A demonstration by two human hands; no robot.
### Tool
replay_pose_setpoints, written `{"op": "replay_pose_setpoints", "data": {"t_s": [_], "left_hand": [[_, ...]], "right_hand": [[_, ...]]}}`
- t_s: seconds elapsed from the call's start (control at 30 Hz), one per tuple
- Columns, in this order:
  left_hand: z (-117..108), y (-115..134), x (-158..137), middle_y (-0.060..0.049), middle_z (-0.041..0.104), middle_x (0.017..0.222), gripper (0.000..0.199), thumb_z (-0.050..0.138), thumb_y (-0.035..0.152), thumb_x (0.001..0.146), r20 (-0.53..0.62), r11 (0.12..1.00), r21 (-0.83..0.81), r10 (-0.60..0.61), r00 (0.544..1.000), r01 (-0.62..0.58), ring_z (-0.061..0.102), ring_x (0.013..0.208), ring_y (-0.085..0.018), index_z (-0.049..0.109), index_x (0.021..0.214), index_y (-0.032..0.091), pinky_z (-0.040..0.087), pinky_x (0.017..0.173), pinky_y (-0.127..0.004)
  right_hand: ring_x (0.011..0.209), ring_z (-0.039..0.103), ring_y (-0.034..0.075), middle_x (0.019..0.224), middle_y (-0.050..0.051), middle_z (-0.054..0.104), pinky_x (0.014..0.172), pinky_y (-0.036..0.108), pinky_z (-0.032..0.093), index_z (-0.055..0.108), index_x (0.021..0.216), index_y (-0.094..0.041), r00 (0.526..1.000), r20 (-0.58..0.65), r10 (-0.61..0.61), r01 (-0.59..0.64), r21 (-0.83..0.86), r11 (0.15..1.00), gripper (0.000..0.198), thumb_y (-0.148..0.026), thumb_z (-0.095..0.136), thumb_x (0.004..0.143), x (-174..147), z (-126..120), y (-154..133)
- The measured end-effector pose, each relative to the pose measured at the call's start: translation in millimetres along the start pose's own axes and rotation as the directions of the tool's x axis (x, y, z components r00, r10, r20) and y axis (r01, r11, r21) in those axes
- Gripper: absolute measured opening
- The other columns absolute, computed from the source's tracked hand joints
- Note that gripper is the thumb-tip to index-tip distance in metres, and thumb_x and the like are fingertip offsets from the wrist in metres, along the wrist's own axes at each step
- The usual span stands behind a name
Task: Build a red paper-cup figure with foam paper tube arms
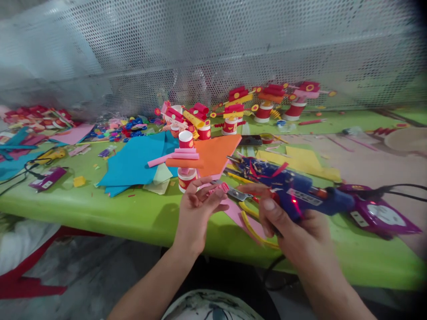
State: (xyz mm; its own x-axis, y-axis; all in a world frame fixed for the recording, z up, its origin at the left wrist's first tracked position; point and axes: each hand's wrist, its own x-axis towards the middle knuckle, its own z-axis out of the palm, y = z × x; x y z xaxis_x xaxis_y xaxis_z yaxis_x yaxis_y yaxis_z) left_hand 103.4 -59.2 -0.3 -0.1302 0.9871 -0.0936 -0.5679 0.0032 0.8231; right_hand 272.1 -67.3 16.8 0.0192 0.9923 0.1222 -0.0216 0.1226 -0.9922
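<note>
Small pink rolled strip (pixel 224 187) pinched in the left hand (pixel 200 204); dark-blue plastic glue gun (pixel 290 180) gripped in the right hand (pixel 293 226).
Just beyond the strip, 1 red-and-white cup model with pink and orange tubes (pixel 184 156) is judged unfinished; the disc-trimmed red-and-yellow cup models (pixel 230 126) behind are judged complete.

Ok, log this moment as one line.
left hand: holding small pink piece; right hand: holding blue glue gun, red light lit; beyond: orange sheet, blue sheets
</note>
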Motion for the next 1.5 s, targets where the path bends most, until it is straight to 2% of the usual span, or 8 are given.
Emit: {"op": "replay_pose_setpoints", "data": {"t_s": [0.13,0.3,0.47,0.7,0.9,1.17,1.37,1.5], "left_hand": [[0.9,-2.7,-0.2,-0.003,0.077,0.098,0.046,0.093,0.028,0.075,0.014,1.000,0.023,0.003,1.000,-0.003,0.075,0.084,-0.015,0.066,0.111,0.019,0.064,0.073,-0.026],[2.5,-3.5,0.2,-0.003,0.078,0.095,0.047,0.095,0.027,0.071,0.007,1.000,0.016,0.013,1.000,-0.013,0.075,0.085,-0.016,0.068,0.109,0.019,0.063,0.074,-0.026],[3.1,-4.5,-1.2,-0.006,0.079,0.096,0.047,0.093,0.028,0.074,0.006,0.999,0.036,0.010,1.000,-0.010,0.078,0.092,-0.021,0.067,0.113,0.018,0.062,0.083,-0.031],[3.2,-2.2,-2.3,-0.003,0.079,0.097,0.048,0.092,0.027,0.077,0.011,1.000,-0.003,0.003,1.000,-0.003,0.076,0.086,-0.015,0.066,0.117,0.020,0.063,0.079,-0.028],[0.8,-2.5,-1.3,-0.003,0.079,0.096,0.048,0.092,0.027,0.077,0.010,1.000,0.000,0.019,1.000,-0.019,0.076,0.084,-0.014,0.064,0.115,0.019,0.064,0.078,-0.026],[1.4,-0.6,-6.1,-0.004,0.080,0.098,0.052,0.090,0.027,0.079,0.038,0.964,0.208,0.163,0.986,-0.167,0.076,0.087,-0.018,0.058,0.120,0.024,0.062,0.077,-0.029],[-0.3,-0.3,-8.6,-0.007,0.079,0.108,0.051,0.085,0.027,0.083,0.060,0.912,0.333,0.234,0.970,-0.240,0.075,0.104,-0.023,0.056,0.125,0.027,0.060,0.083,-0.031],[-0.7,1.7,-6.9,-0.007,0.079,0.110,0.050,0.085,0.025,0.084,0.072,0.880,0.378,0.282,0.957,-0.288,0.075,0.108,-0.023,0.058,0.126,0.027,0.059,0.083,-0.030]], "right_hand": [[0.044,0.046,0.009,0.051,-0.003,0.054,0.042,0.023,0.035,0.062,0.063,-0.021,0.997,0.069,-0.023,0.023,-0.011,1.000,0.044,-0.055,0.080,0.083,2.5,5.6,-2.1],[0.043,0.044,0.008,0.052,-0.005,0.053,0.040,0.020,0.035,0.073,0.086,-0.022,0.997,0.081,0.017,-0.015,-0.025,1.000,0.038,-0.059,0.080,0.083,3.5,9.4,-2.8],[0.042,0.046,0.008,0.049,-0.003,0.053,0.040,0.021,0.036,0.069,0.071,-0.020,0.997,0.075,0.014,-0.010,-0.056,0.998,0.043,-0.060,0.083,0.079,3.6,7.5,0.5],[0.042,0.042,0.008,0.049,-0.004,0.050,0.042,0.024,0.032,0.065,0.067,-0.021,0.998,0.056,-0.008,0.001,0.118,0.993,0.039,-0.051,0.077,0.089,-0.9,5.7,0.8],[0.042,0.043,0.010,0.050,-0.003,0.050,0.044,0.028,0.035,0.059,0.060,-0.022,0.998,0.063,-0.032,0.029,0.049,0.998,0.047,-0.055,0.073,0.091,-2.4,1.9,-6.1],[0.043,0.040,0.010,0.051,-0.005,0.049,0.043,0.028,0.028,0.079,0.095,-0.021,0.997,0.073,0.022,-0.028,0.093,0.995,0.031,-0.051,0.076,0.089,0.3,8.7,-2.3],[0.045,0.041,0.010,0.049,-0.004,0.048,0.045,0.029,0.029,0.072,0.076,-0.022,0.999,0.046,0.013,-0.018,0.124,0.992,0.030,-0.049,0.077,0.089,2.3,2.4,6.1],[0.048,0.042,0.010,0.055,-0.004,0.052,0.047,0.028,0.032,0.076,0.088,-0.024,0.998,0.067,0.008,-0.014,0.085,0.996,0.024,-0.048,0.074,0.092,3.5,-4.1,10.9]]}}
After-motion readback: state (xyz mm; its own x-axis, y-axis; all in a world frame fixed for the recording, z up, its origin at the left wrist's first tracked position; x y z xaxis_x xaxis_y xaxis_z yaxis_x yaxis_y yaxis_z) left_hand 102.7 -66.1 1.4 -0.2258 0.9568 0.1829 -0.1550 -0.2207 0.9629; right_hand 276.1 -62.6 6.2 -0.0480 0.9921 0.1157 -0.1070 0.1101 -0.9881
